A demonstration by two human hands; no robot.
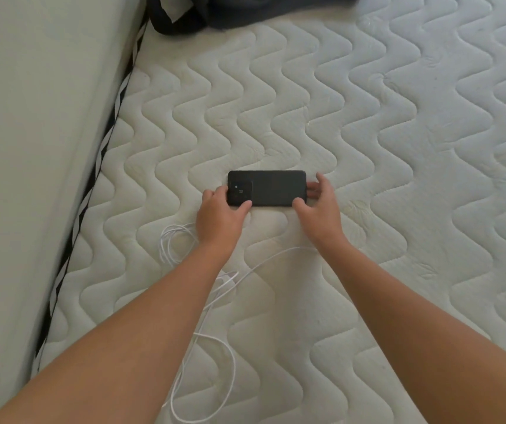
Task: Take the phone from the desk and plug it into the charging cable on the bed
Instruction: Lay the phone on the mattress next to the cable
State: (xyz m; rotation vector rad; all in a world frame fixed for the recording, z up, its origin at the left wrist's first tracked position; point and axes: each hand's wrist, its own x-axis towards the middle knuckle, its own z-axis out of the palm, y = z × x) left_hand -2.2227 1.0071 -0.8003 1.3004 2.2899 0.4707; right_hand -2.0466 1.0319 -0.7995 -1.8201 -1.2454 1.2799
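A black phone (271,187) lies face down and sideways on the quilted white mattress (398,133), its camera block at the left end. My left hand (219,217) grips that left end, thumb on the near edge. My right hand (320,206) holds the right end, fingers wrapped around the short side. A white charging cable (230,356) loops over the mattress under and between my forearms and runs toward my right wrist. Its plug end is hidden behind my right hand, so whether it sits in the phone cannot be seen.
A pale wall or bed side (31,148) borders the mattress on the left, past a black-and-white piped edge (92,185). Dark fabric (215,10) lies bunched at the far end of the mattress.
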